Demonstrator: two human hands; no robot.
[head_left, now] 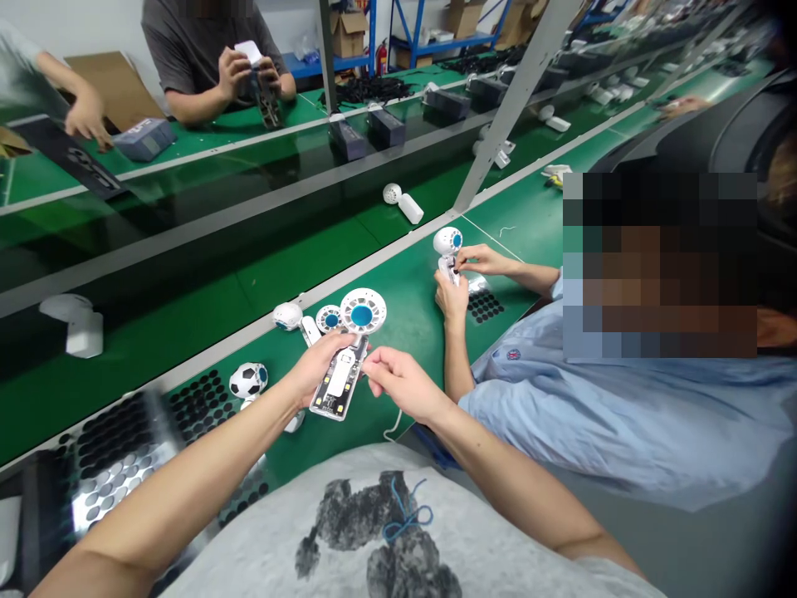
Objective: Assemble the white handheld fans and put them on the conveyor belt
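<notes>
Left hand (324,359) grips the fan unit (339,382) near its neck, above the worktop (408,291). Right hand (402,382) has its fingers bent at the casing's two o'clock edge; whether they pinch a part cannot be told. Uneven side pressure could twist the unit from its one-handed hold or mark the board behind the clear face. White units (310,332) lie close at eleven o'clock; a slip could knock them. The cord (399,419) at four o'clock could snag.

green workbench (404,332), white devices (363,311), black dot sheets (199,407)
</notes>
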